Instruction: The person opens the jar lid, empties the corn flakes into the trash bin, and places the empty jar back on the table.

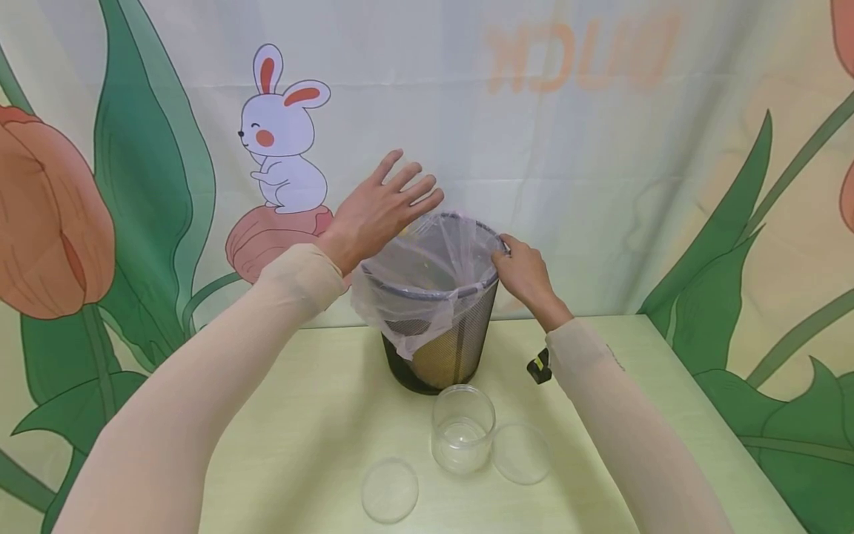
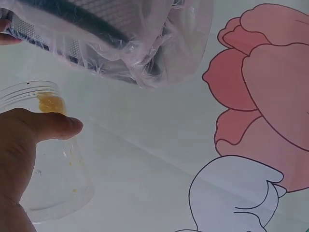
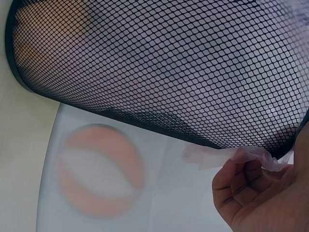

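My left hand (image 1: 376,215) is over the left side of a black mesh wastebasket (image 1: 478,326), fingers spread. Its thumb lies across a clear plastic jar (image 2: 60,176) with a threaded neck, which it grips; an orange-yellow smear (image 2: 50,103) clings inside near the mouth. That jar is mostly hidden behind the hand in the head view. On the right, my right hand (image 1: 527,276) grips the wastebasket's rim along with its thin, translucent pinkish bag (image 1: 427,320). The basket leans, bag edge folded outside. Something yellowish (image 3: 53,19) shows through the mesh near its base.
Another clear jar (image 1: 462,434) stands on the pale table (image 1: 300,445) before the basket. Two clear round lids lie by it, a left lid (image 1: 390,490) and a right lid (image 1: 521,454). A printed curtain (image 1: 600,185) hangs close behind the basket.
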`<state>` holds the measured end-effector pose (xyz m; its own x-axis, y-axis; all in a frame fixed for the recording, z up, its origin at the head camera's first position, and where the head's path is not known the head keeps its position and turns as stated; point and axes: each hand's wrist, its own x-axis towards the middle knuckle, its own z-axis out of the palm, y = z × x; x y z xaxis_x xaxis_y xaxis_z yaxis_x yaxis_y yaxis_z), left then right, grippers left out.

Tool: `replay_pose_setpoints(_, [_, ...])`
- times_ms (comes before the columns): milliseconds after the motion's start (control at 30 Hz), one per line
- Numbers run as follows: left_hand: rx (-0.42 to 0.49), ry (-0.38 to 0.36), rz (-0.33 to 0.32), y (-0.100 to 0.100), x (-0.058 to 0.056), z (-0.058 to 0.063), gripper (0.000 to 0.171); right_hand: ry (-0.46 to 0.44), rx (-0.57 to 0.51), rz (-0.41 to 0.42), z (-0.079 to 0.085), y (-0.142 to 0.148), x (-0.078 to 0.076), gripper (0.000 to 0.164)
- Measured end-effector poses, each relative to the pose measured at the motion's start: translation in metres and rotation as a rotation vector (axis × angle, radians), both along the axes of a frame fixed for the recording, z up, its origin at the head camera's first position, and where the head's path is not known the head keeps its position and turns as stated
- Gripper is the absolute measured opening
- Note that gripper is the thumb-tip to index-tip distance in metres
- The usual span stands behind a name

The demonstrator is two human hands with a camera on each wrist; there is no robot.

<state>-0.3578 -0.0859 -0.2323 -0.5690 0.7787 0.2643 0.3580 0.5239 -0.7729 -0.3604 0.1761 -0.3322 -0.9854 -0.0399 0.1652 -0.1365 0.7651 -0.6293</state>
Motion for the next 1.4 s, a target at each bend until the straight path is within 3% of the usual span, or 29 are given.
replay_pose_setpoints(300, [-0.098, 0.011, 0.005, 0.0020, 0.0014, 0.0036, 0.098, 0.001, -0.002, -0.001, 0.0016, 0.0000, 0.0008, 0.059])
replay_pose_setpoints(733, [-0.182, 0.039, -0.022, 0.0042, 0.0023, 0.0051, 0.095, 0.008, -0.003, -0.001, 0.0018, 0.0001, 0.0012, 0.059])
replay_pose_setpoints(1133, [-0.286, 0.005, -0.043, 0.0074, 0.0008, 0.0016, 0.091, 0.006, -0.017, 0.001, 0.0018, -0.0001, 0.0012, 0.059])
replay_pose_setpoints(1400, [-0.294, 0.028, -0.041, 0.0093, 0.0032, 0.0000, 0.094, -0.006, -0.014, -0.002, 0.0006, 0.0006, 0.0008, 0.060])
